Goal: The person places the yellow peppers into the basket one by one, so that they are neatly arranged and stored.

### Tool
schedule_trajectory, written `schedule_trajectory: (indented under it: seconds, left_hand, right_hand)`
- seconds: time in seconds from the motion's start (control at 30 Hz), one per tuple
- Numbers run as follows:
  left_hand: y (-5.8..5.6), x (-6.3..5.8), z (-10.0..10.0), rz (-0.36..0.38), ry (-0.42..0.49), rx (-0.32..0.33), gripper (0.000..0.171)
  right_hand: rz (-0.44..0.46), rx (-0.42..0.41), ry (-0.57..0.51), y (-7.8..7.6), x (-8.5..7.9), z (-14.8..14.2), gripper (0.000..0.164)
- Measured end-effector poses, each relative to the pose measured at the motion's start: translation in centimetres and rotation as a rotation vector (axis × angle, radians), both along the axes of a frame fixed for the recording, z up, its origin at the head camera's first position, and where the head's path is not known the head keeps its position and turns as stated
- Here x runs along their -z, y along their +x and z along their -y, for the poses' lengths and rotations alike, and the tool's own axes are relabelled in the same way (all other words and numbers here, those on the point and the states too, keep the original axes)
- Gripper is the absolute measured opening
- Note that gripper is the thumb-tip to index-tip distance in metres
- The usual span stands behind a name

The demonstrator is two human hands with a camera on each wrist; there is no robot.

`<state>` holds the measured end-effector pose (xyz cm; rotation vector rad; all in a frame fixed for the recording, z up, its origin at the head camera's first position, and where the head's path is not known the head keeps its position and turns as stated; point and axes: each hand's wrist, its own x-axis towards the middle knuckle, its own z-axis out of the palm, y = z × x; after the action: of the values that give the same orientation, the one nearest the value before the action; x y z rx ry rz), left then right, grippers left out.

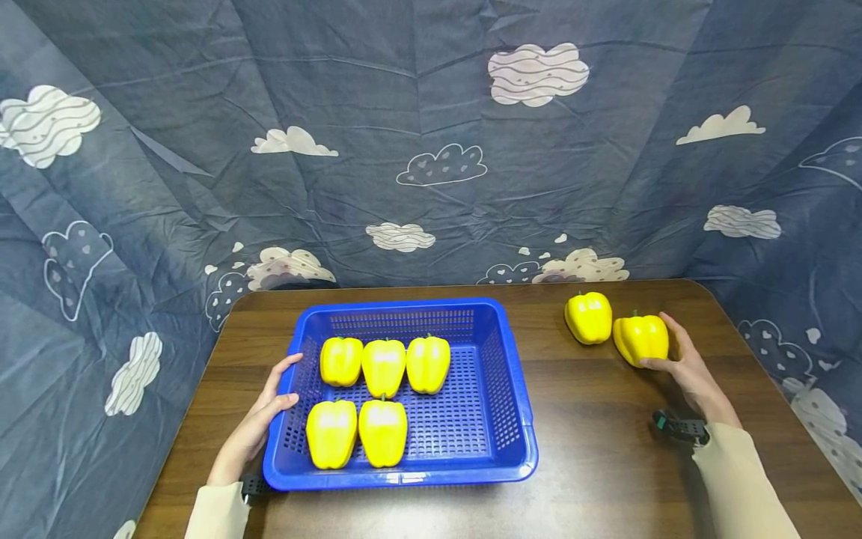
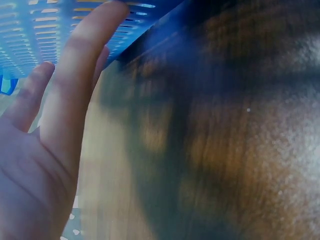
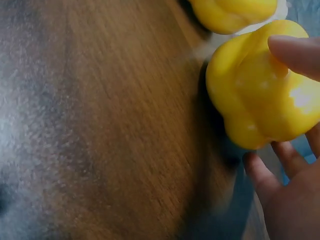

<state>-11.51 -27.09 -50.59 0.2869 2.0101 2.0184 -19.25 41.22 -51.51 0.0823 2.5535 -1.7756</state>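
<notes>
Five yellow bell peppers, several of them upright, stand in a blue plastic basket: a back row with a pepper in its middle, and a front row at the left. My left hand rests at the basket's left rim, its fingers fairly straight; the left wrist view shows them against the slotted wall. Out on the right of the table, my right hand holds a yellow bell pepper between thumb and fingers. In the right wrist view, the thumb lies across this pepper. Another bell pepper stands just left of it.
The brown wooden table bears the basket on its left half. A dark blue cloth with white clouds hangs behind the table and along both sides. The basket's right part shows bare slotted floor.
</notes>
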Motion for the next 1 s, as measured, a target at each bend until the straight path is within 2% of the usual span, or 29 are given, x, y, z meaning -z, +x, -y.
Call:
schedule_trajectory:
  seconds: [0.27, 0.6, 0.73, 0.9, 1.0]
  left_hand:
    - [0.0, -0.2, -0.1, 0.007, -0.03, -0.018, 0.06]
    - [0.0, 0.0, 0.0, 0.0, 0.014, 0.005, 0.06]
    - [0.1, 0.0, 0.0, -0.005, 0.0, 0.0, 0.06]
    - [0.1, -0.1, -0.1, -0.002, -0.004, -0.003, 0.059]
    - [0.1, -0.2, -0.1, 0.001, 0.01, 0.003, 0.059]
  right_hand:
    - [0.034, 0.052, 0.063, 0.4, -0.4, 0.4, 0.096]
    - [0.016, 0.126, 0.055, 1.1, -1.6, 1.3, 0.091]
    - [-0.041, 0.13, 0.004, 1.6, -2.5, 2.1, 0.089]
    - [-0.105, 0.113, -0.119, 2.2, -3.8, 3.4, 0.087]
    - [-0.12, 0.106, -0.139, 2.7, -4.7, 4.5, 0.087]
